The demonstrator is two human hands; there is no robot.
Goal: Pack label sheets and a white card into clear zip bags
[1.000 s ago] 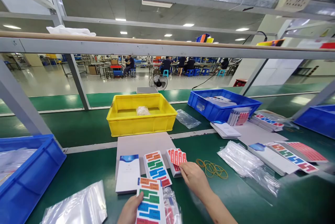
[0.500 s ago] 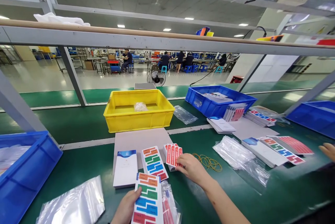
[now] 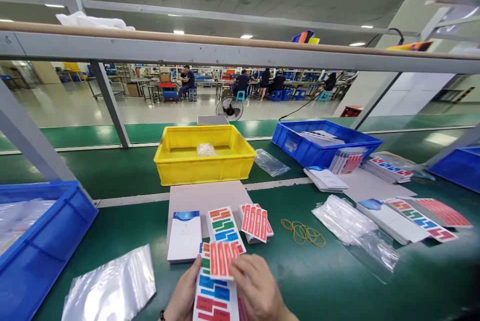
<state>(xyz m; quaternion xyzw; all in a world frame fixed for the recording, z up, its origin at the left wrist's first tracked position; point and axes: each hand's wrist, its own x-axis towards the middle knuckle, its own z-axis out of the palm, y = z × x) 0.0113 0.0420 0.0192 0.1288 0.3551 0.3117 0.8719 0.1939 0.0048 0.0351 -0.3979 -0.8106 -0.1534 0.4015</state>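
Seen from the wearer's head, two bare hands work low over a green desk point(image 3: 337, 281); take them as the clock's centre, twelve straight ahead. The left hand point(image 3: 183, 291) grips a coloured sheet point(image 3: 214, 293), its thumb closed over the left edge and the other fingers mostly hidden. The right hand point(image 3: 258, 283) has its fingers pinched together on the right edge of a red card point(image 3: 220, 261), which overlaps the upper part of the sheet; whether the two touch, or whether it is one card or several, I cannot tell. Just ahead at twelve lies a coloured stack point(image 3: 224, 222), with a yellow bin point(image 3: 204, 173) beyond it. White booklets point(image 3: 184, 238) sit between ten and eleven, a red pile point(image 3: 255, 223) at one, rubber bands point(image 3: 305, 233) at two, and clear plastic bags point(image 3: 112, 281) at nine. Held by one edge only, the card could swing askew or drop. If thin cards cling together, an extra one could come along unnoticed. A loosening left thumb might let the sheet slide out of line. The pile at one is fanned and uneven, so a brush from the right hand could scatter it.
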